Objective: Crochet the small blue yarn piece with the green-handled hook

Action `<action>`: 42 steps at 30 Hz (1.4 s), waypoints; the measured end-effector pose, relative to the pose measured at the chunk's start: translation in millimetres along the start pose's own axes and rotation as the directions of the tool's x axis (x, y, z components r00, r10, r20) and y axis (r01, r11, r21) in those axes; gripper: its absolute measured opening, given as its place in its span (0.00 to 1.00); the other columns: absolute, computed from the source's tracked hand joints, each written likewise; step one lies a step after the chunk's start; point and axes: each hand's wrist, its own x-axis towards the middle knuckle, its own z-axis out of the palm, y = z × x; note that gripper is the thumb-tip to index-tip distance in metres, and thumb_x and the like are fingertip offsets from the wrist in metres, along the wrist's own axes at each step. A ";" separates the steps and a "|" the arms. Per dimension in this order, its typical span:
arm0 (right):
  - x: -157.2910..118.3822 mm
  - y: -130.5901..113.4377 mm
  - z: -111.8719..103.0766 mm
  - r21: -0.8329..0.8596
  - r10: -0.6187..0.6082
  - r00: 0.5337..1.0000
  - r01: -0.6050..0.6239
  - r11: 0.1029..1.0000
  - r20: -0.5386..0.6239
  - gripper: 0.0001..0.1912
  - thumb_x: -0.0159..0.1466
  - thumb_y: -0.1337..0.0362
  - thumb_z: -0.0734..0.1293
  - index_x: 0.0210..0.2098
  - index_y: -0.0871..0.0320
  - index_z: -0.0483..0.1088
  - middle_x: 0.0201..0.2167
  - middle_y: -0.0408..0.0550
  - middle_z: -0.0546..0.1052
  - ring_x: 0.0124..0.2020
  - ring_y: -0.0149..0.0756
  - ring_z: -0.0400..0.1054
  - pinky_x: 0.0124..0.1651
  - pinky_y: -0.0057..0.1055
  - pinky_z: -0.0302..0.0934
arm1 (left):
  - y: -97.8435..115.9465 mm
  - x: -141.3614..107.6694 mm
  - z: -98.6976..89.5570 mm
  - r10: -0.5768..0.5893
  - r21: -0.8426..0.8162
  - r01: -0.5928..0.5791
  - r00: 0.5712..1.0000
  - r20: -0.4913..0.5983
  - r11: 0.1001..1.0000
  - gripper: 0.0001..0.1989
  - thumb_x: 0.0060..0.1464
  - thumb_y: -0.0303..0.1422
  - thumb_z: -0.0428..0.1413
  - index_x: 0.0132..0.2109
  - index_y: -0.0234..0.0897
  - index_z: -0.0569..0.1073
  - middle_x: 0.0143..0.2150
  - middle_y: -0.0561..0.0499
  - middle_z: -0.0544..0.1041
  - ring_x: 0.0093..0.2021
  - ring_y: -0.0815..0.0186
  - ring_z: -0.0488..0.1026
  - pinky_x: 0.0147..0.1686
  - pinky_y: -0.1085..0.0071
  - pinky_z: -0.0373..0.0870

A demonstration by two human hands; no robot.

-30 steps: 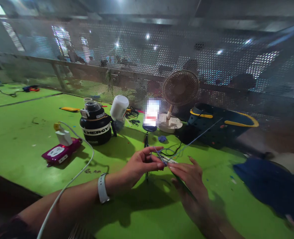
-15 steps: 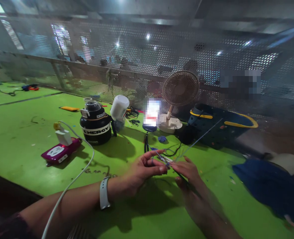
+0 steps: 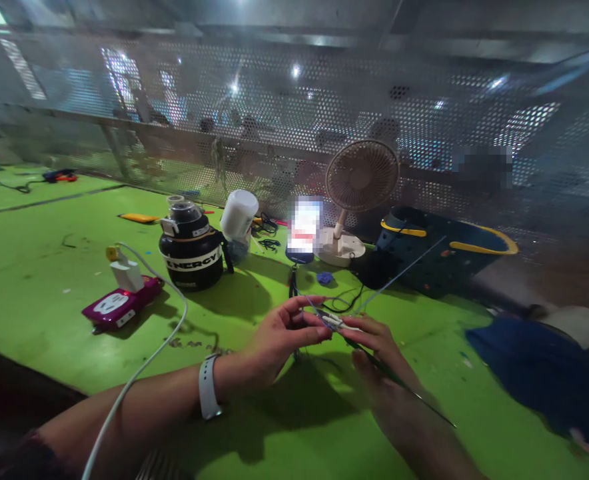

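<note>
My left hand (image 3: 284,333), with a white watch band on its wrist, pinches a small piece of light yarn work (image 3: 331,321) between thumb and fingers. A blue-purple yarn strand (image 3: 394,272) rises from the hands toward the dark bin on the right. My right hand (image 3: 379,353) is closed around a crochet hook (image 3: 399,381), a slim rod with a dark grip; its thin metal rear end points down to the right. The front tip meets the yarn work between both hands, and its exact shape is too small to make out.
Beyond the hands stand a lit phone (image 3: 304,230), a beige fan (image 3: 362,177), a white bottle (image 3: 239,213) and a black jug (image 3: 190,253). A purple power adapter (image 3: 119,303) trails a white cable on the left. The dark bin (image 3: 439,260) and blue cloth (image 3: 539,373) are right.
The right hand has turned slightly, so the crochet hook's rear end now shows past the hand. The left fingers have shifted a little, still pinching the yarn work.
</note>
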 end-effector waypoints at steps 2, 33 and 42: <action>-0.2 -0.5 0.3 0.000 -0.005 1.000 0.005 1.000 -0.005 0.10 0.70 0.63 0.62 0.49 0.49 0.71 0.51 0.48 0.74 0.55 0.37 0.67 0.58 0.41 0.62 | -0.1 -0.2 0.3 -0.001 0.000 0.001 1.000 -0.010 1.000 0.27 0.39 0.23 0.70 0.49 0.32 0.76 0.28 0.54 0.79 0.31 0.72 0.75 0.39 0.73 0.70; -10.5 -0.1 7.6 -0.507 -0.263 0.959 0.281 0.815 0.108 0.25 0.67 0.70 0.63 0.62 0.52 0.62 0.52 0.54 0.73 0.55 0.43 0.66 0.67 0.52 0.43 | -10.7 -2.2 -1.8 -0.025 -0.070 0.028 0.999 0.041 0.997 0.32 0.41 0.22 0.69 0.55 0.36 0.73 0.29 0.55 0.80 0.32 0.70 0.77 0.40 0.71 0.70; -1.8 3.9 -3.5 -0.309 -0.223 0.974 0.227 0.923 0.048 0.13 0.69 0.63 0.63 0.52 0.51 0.70 0.42 0.46 0.80 0.44 0.39 0.73 0.62 0.44 0.51 | -1.1 0.3 -4.0 -0.116 -0.056 0.122 0.988 0.101 0.991 0.30 0.41 0.21 0.69 0.54 0.33 0.74 0.28 0.54 0.79 0.30 0.72 0.76 0.41 0.73 0.69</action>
